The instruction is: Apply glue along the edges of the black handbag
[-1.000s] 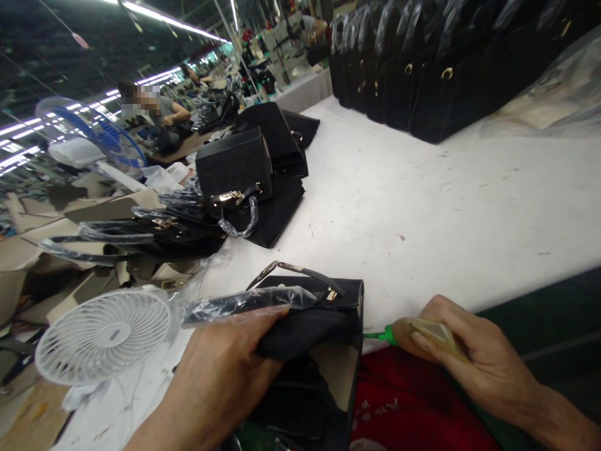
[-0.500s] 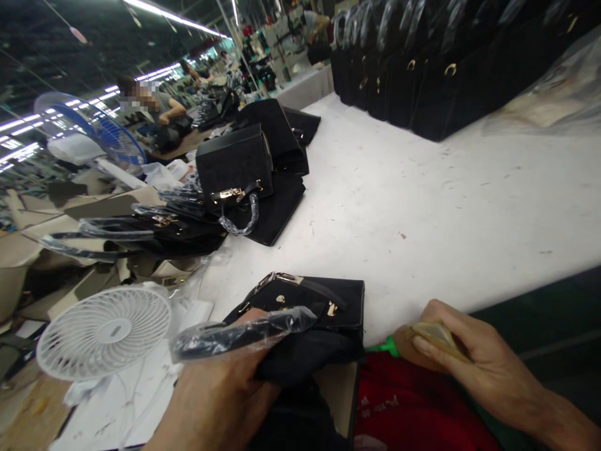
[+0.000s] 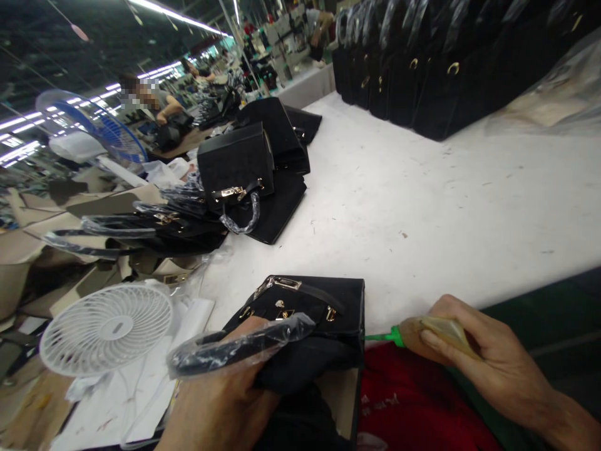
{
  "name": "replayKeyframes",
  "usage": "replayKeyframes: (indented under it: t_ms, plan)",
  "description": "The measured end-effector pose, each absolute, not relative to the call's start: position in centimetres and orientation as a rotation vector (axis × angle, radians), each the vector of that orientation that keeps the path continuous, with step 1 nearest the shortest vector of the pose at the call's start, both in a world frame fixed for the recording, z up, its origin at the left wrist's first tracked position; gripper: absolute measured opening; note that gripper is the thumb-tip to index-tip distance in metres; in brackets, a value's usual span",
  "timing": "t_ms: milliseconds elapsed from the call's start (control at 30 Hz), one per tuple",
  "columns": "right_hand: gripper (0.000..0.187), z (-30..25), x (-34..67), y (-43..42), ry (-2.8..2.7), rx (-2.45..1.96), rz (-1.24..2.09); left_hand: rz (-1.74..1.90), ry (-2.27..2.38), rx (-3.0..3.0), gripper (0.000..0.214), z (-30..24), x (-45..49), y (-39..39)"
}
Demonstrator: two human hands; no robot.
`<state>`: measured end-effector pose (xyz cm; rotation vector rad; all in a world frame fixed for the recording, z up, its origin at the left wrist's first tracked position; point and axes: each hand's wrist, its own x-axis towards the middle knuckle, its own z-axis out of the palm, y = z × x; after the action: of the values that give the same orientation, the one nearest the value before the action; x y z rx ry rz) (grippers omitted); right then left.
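- Gripping, with the left hand point(image 3: 230, 388) beneath a plastic-wrapped handle point(image 3: 239, 352), a black bag point(image 3: 323, 354) stretching ahead and rightward.
- Closed around a squeeze bottle point(image 3: 448, 332) with the right hand point(image 3: 493, 360), aiming its green nozzle point(image 3: 395, 336) left at the bag's edge; cannot tell if touching.
- Could leak onto red cloth point(image 3: 413, 401) left of the right hand if pressed too hard.
- Could smear the bag's face if jogged by a loosened left grip.

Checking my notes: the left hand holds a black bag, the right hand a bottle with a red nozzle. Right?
Not quite: the nozzle is green, as the head view shows. The left hand does hold a black bag, and the right hand a bottle.
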<state>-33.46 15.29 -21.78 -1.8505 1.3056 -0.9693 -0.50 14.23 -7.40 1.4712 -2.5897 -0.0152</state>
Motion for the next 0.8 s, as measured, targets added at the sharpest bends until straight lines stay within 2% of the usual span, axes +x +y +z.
replayKeyframes:
  t_ms: [200,533,800]
  plan:
    - [0.022,-21.9,-33.7,15.2,1.341,-1.848,-1.002,-0.060,-2.554,1.489,0.046,-7.5,-0.5,14.5]
    - [0.037,-20.6,-33.6,16.6,1.291,-1.507,-0.809,-0.040,-2.470,1.492,0.037,-7.4,-1.2,14.8]
    - [0.036,-20.0,-33.0,17.4,1.367,-1.561,-0.887,-0.039,-2.462,1.482,0.034,-7.7,-1.3,14.7]
